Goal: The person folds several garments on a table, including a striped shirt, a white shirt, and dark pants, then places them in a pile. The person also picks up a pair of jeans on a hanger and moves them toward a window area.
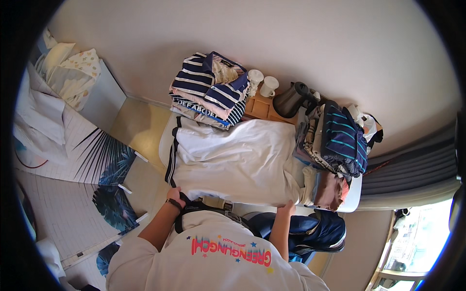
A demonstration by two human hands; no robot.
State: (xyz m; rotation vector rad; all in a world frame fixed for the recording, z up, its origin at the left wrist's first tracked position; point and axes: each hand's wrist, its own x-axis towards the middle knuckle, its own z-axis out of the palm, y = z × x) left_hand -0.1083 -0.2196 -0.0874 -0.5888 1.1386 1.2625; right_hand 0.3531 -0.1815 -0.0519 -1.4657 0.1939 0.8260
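A white garment with dark striped trim lies spread over a white table, its near edge hanging toward me. At its near left corner, by the dark trim, my left hand grips the cloth. On the near right, my right hand pinches the hem. Behind the garment stands a stack of folded shirts, topped by a navy and white striped polo shirt. Right of it rises another pile of folded clothes, with a navy, teal-striped garment on top.
Against the wall are two white mugs on a wooden tray and a dark electric kettle. Below the table's right side sits a dark blue bag. Leaf-printed panels stand at left; a grey curtain hangs at right.
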